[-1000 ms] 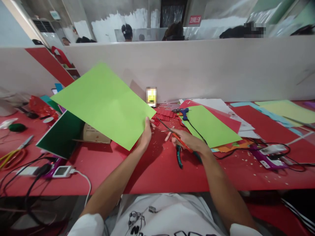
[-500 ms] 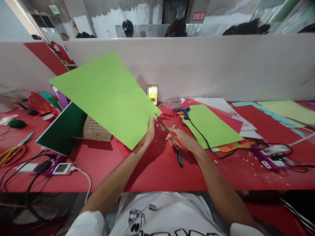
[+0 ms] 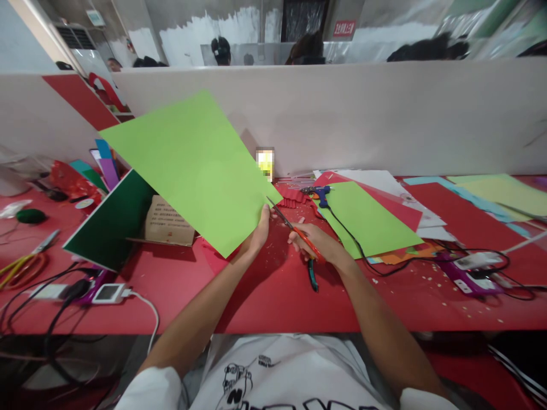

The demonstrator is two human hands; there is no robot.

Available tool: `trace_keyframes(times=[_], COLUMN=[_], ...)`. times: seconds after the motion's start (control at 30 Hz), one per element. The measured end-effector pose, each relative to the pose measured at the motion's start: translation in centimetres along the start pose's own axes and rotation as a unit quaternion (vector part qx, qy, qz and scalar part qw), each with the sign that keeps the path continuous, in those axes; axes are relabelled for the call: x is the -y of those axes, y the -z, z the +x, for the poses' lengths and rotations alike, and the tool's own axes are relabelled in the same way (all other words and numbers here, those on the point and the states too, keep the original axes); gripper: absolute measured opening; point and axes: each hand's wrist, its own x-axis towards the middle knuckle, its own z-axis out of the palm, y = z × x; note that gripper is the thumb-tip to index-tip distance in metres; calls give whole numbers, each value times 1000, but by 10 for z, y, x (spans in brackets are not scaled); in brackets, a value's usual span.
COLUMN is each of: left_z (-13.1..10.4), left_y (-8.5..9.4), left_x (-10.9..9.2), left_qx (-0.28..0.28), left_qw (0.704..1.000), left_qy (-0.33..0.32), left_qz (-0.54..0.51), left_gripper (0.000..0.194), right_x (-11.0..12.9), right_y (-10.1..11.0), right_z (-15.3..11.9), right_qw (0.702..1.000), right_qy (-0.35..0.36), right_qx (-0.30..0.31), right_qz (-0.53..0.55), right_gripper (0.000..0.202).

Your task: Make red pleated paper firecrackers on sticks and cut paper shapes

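Observation:
My left hand [image 3: 259, 229] is closed on a large sheet of light green paper [image 3: 192, 171], gripping it near its right corner, with the sheet tilted up above the table. In my right hand [image 3: 311, 239] is a pair of scissors with orange handles [image 3: 305, 234]. The dark blades point up and left, their tips beside the paper's edge close to my left thumb. Whether the blades touch the paper I cannot tell. Below my right hand lies a tool with dark teal handles [image 3: 313, 276], partly hidden.
A blue glue gun [image 3: 323, 195] with a black cord lies on another green sheet [image 3: 367, 222]. Red crepe strips [image 3: 294, 197] lie behind my hands. At left are a dark green board [image 3: 111, 228], yellow-handled scissors [image 3: 25, 265] and a power strip [image 3: 96, 285]. A low white partition [image 3: 384, 119] stands behind.
The green sheet has turned slightly, its far left corner moving right and its lower corner rising a little. Both hands stay nearly in place, and the scissors have hardly moved.

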Motion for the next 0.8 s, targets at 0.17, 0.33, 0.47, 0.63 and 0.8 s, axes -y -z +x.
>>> trace_keyframes(times=[0.17,0.33,0.47,0.63,0.8], left_z=[1,-1,-2,-2,1], left_y=[0,-1,-2,0,0], left_x=[0,-6,-8,-7,-3], left_qx=[3,-7,1,11,5], left_qw=[1000,1000,1000,1000,1000], left_qy=[-12,-29,-22,-18,-21], left_qz=[6,2,2,11,7], left_gripper=[41,40,42,44,43], right_x=[0,1,-1,2,4], right_y=[2,2,1,-2,-3], right_z=[0,1,2,2,1], right_qw=[1000,1000,1000,1000,1000], right_qy=[3,-9,-13,-18,-10], right_qx=[-4,-14,-10,-22,-26], right_qz=[-20,-27,-16,0,-7], right_gripper=[55,51,53,61,61])
